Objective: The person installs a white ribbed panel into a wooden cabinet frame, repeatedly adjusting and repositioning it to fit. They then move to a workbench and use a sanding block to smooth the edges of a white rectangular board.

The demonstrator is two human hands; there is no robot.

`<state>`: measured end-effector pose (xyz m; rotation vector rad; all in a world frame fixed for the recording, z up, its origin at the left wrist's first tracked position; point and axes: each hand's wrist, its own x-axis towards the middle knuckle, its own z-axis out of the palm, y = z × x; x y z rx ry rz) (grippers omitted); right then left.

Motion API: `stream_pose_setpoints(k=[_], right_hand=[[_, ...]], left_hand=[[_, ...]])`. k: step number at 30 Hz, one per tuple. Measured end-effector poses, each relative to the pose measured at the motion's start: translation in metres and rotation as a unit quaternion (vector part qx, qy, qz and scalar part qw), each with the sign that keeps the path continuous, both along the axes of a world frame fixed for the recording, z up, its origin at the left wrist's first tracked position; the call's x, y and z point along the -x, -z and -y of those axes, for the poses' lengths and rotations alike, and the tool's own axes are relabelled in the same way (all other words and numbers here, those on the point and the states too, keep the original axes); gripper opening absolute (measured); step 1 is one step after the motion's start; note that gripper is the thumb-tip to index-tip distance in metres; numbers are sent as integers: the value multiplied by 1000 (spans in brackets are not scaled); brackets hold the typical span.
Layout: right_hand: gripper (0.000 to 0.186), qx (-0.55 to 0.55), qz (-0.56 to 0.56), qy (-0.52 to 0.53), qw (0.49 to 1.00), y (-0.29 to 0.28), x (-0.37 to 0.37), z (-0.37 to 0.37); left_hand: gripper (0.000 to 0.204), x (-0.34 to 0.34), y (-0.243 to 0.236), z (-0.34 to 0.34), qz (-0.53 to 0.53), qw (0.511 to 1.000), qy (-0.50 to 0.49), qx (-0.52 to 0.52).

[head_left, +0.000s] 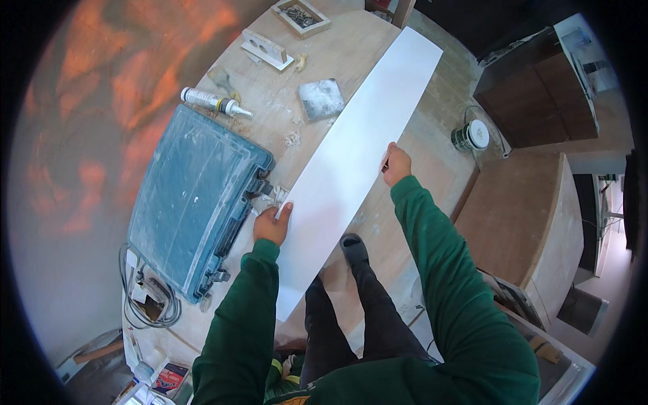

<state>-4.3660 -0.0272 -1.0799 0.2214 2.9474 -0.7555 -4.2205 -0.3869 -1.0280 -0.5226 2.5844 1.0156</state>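
Observation:
A long, glossy white board slants across the view, from the far right down to just in front of my legs. My left hand grips its left edge near the close end, with the thumb on top and the fingers partly hidden. Farther up, at the opposite edge, my right hand is closed in a fist against the board. A small dark reddish-brown patch shows between those fingers; whether it is a held piece or shadow is unclear.
Left of the board, a dusty blue tool case lies on the wooden worktop. Beyond it are a sealant cartridge, a dusty square block and a wooden tray of small metal parts. A lidded bucket stands right, near a wooden cabinet.

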Motion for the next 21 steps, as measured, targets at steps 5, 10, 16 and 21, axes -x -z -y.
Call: stream_pose_setpoints(k=[5, 10, 16, 21], right_hand=[[26, 565, 89, 387, 723, -4, 10, 5], [32, 552, 97, 402, 724, -9, 9, 14], [28, 553, 90, 382, 735, 11, 9, -10], [26, 450, 87, 282, 843, 16, 6, -24]], left_hand=[[69, 1, 11, -4, -71, 997, 1, 20], [61, -2, 6, -2, -68, 998, 1, -3], [33, -6, 17, -9, -163, 983, 22, -84], [28, -7, 18, -13, -148, 984, 10, -98]])
